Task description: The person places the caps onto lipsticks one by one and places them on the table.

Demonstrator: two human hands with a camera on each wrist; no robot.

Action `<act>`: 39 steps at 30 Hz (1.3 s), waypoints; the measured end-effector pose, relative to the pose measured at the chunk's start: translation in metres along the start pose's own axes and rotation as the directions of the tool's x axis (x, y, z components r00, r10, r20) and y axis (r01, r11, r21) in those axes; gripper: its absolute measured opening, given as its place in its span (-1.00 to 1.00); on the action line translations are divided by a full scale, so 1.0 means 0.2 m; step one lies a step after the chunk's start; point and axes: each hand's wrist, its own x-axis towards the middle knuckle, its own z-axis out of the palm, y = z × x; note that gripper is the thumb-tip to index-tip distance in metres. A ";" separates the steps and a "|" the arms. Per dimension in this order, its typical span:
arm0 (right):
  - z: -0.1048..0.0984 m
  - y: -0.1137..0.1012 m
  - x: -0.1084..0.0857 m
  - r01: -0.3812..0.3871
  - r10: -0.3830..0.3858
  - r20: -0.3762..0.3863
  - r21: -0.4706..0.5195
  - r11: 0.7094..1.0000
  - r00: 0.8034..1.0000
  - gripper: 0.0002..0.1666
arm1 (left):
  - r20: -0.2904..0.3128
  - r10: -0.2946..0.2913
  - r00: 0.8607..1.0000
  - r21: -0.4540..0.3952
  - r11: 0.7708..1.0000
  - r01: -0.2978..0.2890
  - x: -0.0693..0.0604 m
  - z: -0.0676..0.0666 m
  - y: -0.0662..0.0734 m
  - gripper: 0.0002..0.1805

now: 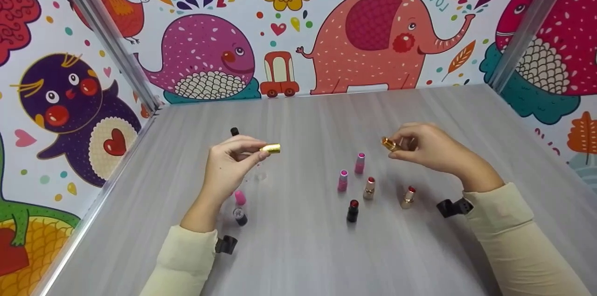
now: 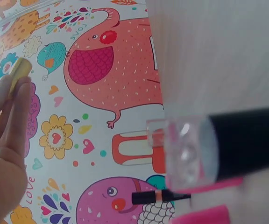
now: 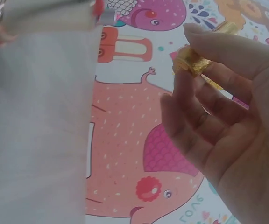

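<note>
In the half of the pale grey wood-grained worktop (image 1: 298, 123) nearer its left edge, a short, shiny gold cylindrical cap (image 1: 273, 148) is being held above the surface, pinched between the thumb and fingers (image 1: 245, 142) of the left hand (image 1: 228, 163), the gap being filled by the cap alone. Toward the right edge, a stepped, glossy gold tube (image 1: 390, 144) is likewise being pinched by the right hand (image 1: 431, 149), its outer end being left exposed. Both pieces are being judged light, stiff and rather slippery, so a gentle pinch around each barrel is being favoured over a hard squeeze. Below the right hand, a slender gold lipstick with a red tip (image 1: 407, 200) is standing upright; its base should be grasped, the tip probably being soft and easily smeared.
</note>
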 end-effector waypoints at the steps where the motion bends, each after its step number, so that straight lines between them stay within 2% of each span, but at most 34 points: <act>1: 0.00 -0.01 0.00 0.001 -0.001 0.000 -0.003 1.000 1.000 -0.79 | -0.004 -0.007 1.000 -0.012 1.000 0.007 0.00 0.01 0.00 -0.82; 4: 0.00 -0.05 -0.01 0.010 -0.010 0.000 -0.009 1.000 1.000 -0.78 | -0.005 -0.033 0.999 -0.053 0.998 0.033 -0.01 0.03 0.01 -0.82; 12: 0.02 -0.10 0.00 0.070 -0.070 0.002 0.011 0.997 0.998 -0.75 | 0.014 -0.067 0.998 -0.083 0.994 0.068 -0.03 0.07 0.01 -0.78; 18: 0.04 -0.14 0.00 0.127 -0.127 -0.023 -0.002 0.992 0.992 -0.74 | 0.025 -0.049 0.998 -0.064 0.997 0.051 -0.04 0.11 0.04 -0.78; 27: 0.09 -0.22 -0.01 0.234 -0.235 -0.048 -0.020 0.972 0.971 -0.74 | 0.102 0.013 0.995 -0.077 0.997 -0.005 -0.06 0.16 0.06 -0.80; 31: 0.10 -0.25 -0.01 0.267 -0.268 -0.061 -0.024 0.963 0.962 -0.73 | 0.128 0.005 0.992 -0.069 0.998 0.004 -0.07 0.19 0.08 -0.80; 39: 0.12 -0.31 -0.02 0.298 -0.298 -0.038 0.002 0.955 0.954 -0.68 | 0.174 -0.011 0.985 -0.075 0.997 0.024 -0.11 0.26 0.11 -0.81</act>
